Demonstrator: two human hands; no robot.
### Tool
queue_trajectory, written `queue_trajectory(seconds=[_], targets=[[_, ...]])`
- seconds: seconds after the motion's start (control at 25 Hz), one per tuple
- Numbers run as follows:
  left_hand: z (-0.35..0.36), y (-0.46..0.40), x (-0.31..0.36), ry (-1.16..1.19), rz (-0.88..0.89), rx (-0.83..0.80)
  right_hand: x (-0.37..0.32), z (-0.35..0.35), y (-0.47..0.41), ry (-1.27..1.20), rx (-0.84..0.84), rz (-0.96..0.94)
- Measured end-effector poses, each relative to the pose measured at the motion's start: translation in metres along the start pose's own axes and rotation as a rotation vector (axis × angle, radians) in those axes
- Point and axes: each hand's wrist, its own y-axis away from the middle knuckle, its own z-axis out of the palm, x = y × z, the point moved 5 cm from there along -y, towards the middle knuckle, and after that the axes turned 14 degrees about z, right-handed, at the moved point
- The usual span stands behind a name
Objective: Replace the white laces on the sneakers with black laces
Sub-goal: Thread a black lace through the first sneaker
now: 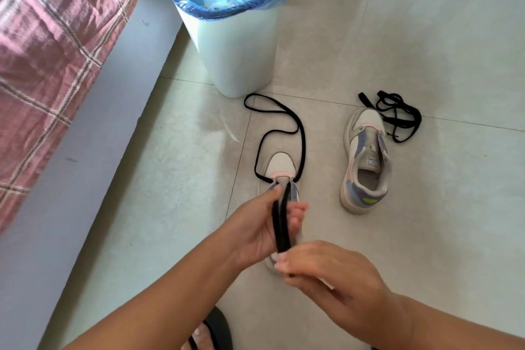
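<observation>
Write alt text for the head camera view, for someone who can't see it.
Two hands pull a black lace threaded through the lowest eyelets of a sneaker on a tiled floor. A second, unlaced sneaker lies to the right beside another black lace; a lined bin stands behind.

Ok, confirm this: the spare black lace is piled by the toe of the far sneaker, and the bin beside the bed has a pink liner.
Not quite. The head view shows the bin lined in blue, not pink. The rest holds: the spare black lace is piled by the far sneaker's toe, and the bin stands beside the bed.
</observation>
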Motion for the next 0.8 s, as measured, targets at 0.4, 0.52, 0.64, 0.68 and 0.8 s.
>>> queue_trajectory(seconds=[0.4, 0.52, 0.64, 0.68, 0.8], targets=[[-0.010, 0.043, -0.030, -0.767, -0.172, -0.447, 0.100, 0.046, -0.046, -1.213, -0.095, 1.620], [-0.037, 0.020, 0.001, -1.564, -0.136, -0.495, 0.110, 0.044, -0.054, -1.136, -0.089, 1.638], [-0.036, -0.031, 0.060, -1.860, 0.295, 0.074, 0.112, 0.041, -0.051, -1.025, -0.116, 1.632], [-0.029, -0.051, 0.075, -1.802, 0.458, 0.197, 0.112, 0.043, -0.048, -0.973, -0.138, 1.633], [-0.002, -0.120, 0.099, -1.889, 0.689, 0.237, 0.112, 0.048, -0.039, -0.804, -0.161, 1.619]])
